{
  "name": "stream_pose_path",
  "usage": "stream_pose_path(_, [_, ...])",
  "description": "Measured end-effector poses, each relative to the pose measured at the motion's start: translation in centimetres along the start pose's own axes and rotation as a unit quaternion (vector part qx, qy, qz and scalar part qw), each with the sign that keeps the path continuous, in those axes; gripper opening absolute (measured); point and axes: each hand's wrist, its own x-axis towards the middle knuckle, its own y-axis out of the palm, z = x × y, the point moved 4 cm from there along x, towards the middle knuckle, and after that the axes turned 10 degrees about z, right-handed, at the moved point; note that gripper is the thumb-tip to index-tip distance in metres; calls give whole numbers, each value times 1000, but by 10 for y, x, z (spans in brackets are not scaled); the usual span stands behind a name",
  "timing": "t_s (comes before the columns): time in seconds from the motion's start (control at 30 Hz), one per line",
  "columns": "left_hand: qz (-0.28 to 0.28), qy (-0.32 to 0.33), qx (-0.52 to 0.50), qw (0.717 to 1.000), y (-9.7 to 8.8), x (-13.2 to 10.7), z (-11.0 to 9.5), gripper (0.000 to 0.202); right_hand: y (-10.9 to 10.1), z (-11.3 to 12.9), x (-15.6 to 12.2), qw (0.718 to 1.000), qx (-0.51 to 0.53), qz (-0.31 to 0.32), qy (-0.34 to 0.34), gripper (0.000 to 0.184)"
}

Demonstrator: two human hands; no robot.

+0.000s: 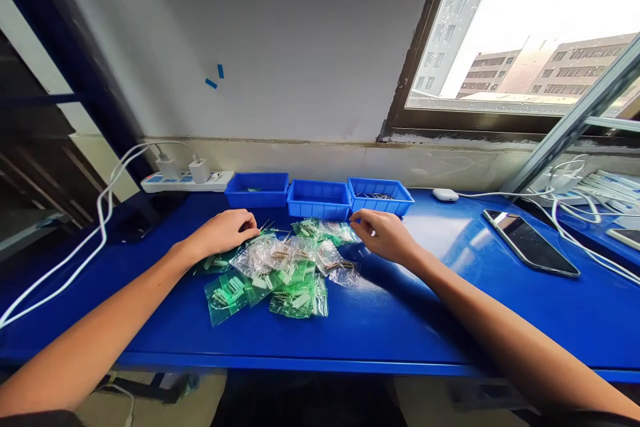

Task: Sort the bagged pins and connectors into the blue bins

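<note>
A heap of small clear and green plastic bags [295, 280] lies between my hands, with white plugs and thin brownish pieces inside. At its left back edge is my left hand [223, 232], fingers curled in and thumb toward the index finger. Thin metal pins [267, 224] show just beyond those fingertips; whether they are held is unclear. My right hand [384, 235] is at the heap's right back edge, closed in a pinch beside a green bag [343, 232]. Whatever its fingertips hold is hidden.
Behind the heap stand three blue bins: a left bin [257, 198], a middle bin [319, 208] and a right bin [383, 205] with dark thin pieces. A power strip [217, 181] with chargers is at back left. A phone [530, 243], white case [445, 195] and cables lie right.
</note>
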Motion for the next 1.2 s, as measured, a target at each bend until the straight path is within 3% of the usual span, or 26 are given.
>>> stream_pose_path(0.33, [-87, -43, -3, 995, 3, 5, 3, 32, 6, 15, -4, 998, -21, 12, -50, 18])
stream_pose_path(0.57, [-73, -68, 41, 994, 9, 9, -2, 25, 12, 27, -7, 993, -45, 39, -98, 16])
stream_pose_path(0.8, [-54, -47, 55, 996, 10, 13, 1, 22, 15, 27, -7, 992, -52, 52, -104, 16])
stream_pose_path(0.97, [-43, -62, 37, 996, 5, 10, 7, 31, 16, 30, -8, 991, -50, 60, -113, 14])
stream_pose_path(1.2, [-30, -56, 52, 997, 0, 7, 18, 19, 19, 29, -7, 990, -49, 60, -117, 13])
